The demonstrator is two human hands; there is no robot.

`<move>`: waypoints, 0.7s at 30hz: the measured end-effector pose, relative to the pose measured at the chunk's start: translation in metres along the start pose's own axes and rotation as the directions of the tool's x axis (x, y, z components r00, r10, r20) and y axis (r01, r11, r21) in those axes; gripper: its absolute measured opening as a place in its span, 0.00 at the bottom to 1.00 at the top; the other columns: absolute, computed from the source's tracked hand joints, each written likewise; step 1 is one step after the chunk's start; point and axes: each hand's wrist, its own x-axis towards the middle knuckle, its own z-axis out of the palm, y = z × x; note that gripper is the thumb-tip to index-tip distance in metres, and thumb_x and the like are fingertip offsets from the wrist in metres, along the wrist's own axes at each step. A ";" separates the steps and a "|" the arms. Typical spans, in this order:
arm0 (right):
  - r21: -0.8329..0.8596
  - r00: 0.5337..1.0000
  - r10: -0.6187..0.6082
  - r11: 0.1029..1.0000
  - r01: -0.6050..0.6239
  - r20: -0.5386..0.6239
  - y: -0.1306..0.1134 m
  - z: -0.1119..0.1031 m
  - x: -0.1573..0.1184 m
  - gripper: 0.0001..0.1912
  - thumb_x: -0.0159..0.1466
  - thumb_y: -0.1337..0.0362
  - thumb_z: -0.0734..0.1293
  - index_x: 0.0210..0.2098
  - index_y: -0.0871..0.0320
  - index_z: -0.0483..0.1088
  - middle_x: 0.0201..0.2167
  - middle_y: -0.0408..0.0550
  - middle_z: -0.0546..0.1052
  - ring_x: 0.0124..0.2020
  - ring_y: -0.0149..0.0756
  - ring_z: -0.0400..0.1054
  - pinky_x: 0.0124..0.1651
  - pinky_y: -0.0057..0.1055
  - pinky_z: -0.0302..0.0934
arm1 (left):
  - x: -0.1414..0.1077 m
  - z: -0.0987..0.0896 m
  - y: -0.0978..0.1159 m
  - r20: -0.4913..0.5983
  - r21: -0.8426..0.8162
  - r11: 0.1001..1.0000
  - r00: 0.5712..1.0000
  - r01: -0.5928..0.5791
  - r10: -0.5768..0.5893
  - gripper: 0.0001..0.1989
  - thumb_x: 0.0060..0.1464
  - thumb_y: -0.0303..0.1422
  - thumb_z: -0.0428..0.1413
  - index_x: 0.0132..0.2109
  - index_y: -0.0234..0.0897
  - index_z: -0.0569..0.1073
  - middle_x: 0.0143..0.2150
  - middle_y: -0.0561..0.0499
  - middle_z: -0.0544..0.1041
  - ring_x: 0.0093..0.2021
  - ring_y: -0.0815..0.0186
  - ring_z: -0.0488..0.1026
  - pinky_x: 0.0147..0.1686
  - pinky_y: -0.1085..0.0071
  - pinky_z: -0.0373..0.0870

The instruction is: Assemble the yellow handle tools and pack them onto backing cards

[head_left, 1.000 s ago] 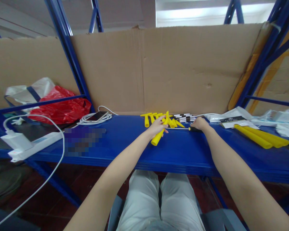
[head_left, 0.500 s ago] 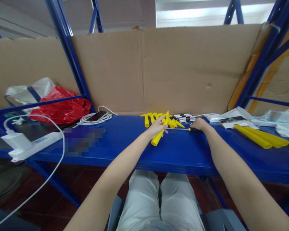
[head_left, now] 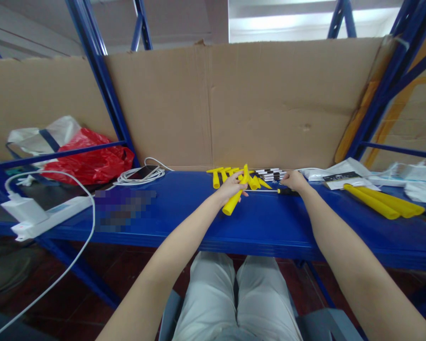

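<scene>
My left hand [head_left: 231,187] is wrapped around a yellow tapered tube [head_left: 232,204], held tilted with its wide end toward me. Behind that hand lie several more yellow tapered tubes [head_left: 216,180] near the cardboard. A screwdriver [head_left: 284,191] with a black-and-yellow handle and a long thin shaft lies on the blue table, its shaft pointing left toward the held tube. Just above its handle is my right hand [head_left: 294,182], fingers drawn together beside small dark pieces. What they pinch, if anything, is too small to make out. Black-and-white sticks [head_left: 270,174] lie in a bunch close by.
Three larger yellow tubes [head_left: 383,201] rest on the right of the blue table [head_left: 184,213], beside a black-and-white card [head_left: 344,180]. A white power strip [head_left: 53,218], coiled cable [head_left: 142,177] and red plastic bag [head_left: 92,156] are on the left. Cardboard [head_left: 270,104] walls the back.
My right hand has come off the screwdriver handle and moved slightly up toward the small dark pieces; the screwdriver stays on the table. My left hand keeps the yellow tube in place.
</scene>
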 end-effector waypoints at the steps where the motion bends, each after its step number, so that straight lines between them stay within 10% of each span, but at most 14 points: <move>1: 0.065 1.000 -0.009 0.998 0.010 -0.015 -0.002 -0.001 0.000 0.04 0.50 0.70 0.67 0.19 0.59 0.70 0.17 0.45 0.72 0.26 0.36 0.70 0.30 0.26 0.60 | 0.000 0.000 0.001 0.004 -0.019 1.000 1.000 0.010 -0.010 0.35 0.55 0.21 0.52 0.67 0.41 0.52 0.54 0.38 0.70 0.22 0.74 0.72 0.15 0.80 0.61; 10: 0.665 0.982 -0.176 0.726 0.176 -0.068 -0.042 -0.010 -0.015 0.05 0.52 0.65 0.69 0.26 0.60 0.72 0.23 0.45 0.74 0.26 0.30 0.66 0.32 0.27 0.63 | 0.002 -0.007 0.003 0.107 -0.180 0.976 0.989 0.125 -0.107 0.38 0.54 0.21 0.54 0.68 0.44 0.50 0.52 0.40 0.74 0.24 0.72 0.74 0.16 0.80 0.63; 21: 0.846 0.935 -0.355 0.499 0.189 0.000 -0.075 0.001 -0.030 0.12 0.50 0.61 0.73 0.28 0.58 0.67 0.25 0.43 0.73 0.27 0.28 0.66 0.34 0.28 0.65 | 0.003 -0.009 0.003 0.208 -0.143 0.972 0.966 0.186 -0.154 0.37 0.55 0.21 0.54 0.68 0.44 0.51 0.49 0.40 0.75 0.23 0.72 0.73 0.16 0.79 0.64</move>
